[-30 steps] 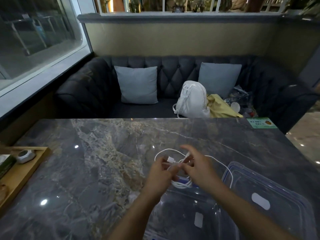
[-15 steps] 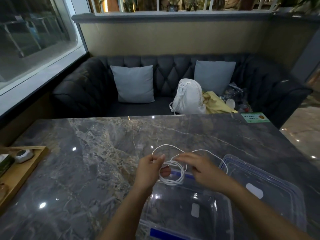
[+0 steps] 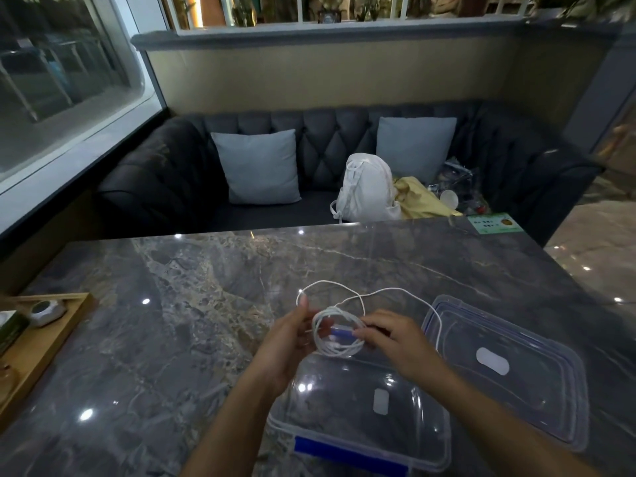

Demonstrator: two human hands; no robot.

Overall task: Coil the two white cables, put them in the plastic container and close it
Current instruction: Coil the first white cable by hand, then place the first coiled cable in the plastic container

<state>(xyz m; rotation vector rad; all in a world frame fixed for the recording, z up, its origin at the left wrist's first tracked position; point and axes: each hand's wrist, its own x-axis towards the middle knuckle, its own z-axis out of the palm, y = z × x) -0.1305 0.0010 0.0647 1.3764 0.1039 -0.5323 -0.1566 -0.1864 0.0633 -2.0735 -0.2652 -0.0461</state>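
While the left hand [image 3: 289, 342] curls its fingers round the left side of the white cable [image 3: 339, 353], the right hand [image 3: 395, 342] pinches the right side of the same small coil, so both grips are closed on it. The coil is held up between the hands, just over the far rim of the plastic container [image 3: 430, 425]. Two loose loops of cable trail from it onto the counter [image 3: 172, 339], one arching beyond the left thumb, the other sweeping right to the edge of the lid [image 3: 550, 390]. Whether these strands are one cable or two cannot be told. A small blue piece [image 3: 340, 335] shows inside the coil's ring; what it belongs to is unclear.

The container stands open nearest the camera, a blue clip [image 3: 344, 449] on its near edge; through its clear floor only a white label [image 3: 380, 401] and the counter's marble show. The lid lies flat just right of it. A wooden tray [image 3: 51, 339] sits at the counter's left edge.

Half a second ago the right fingers lay over the top of the coil; now they sit at its right side. Container and lid lie as before.
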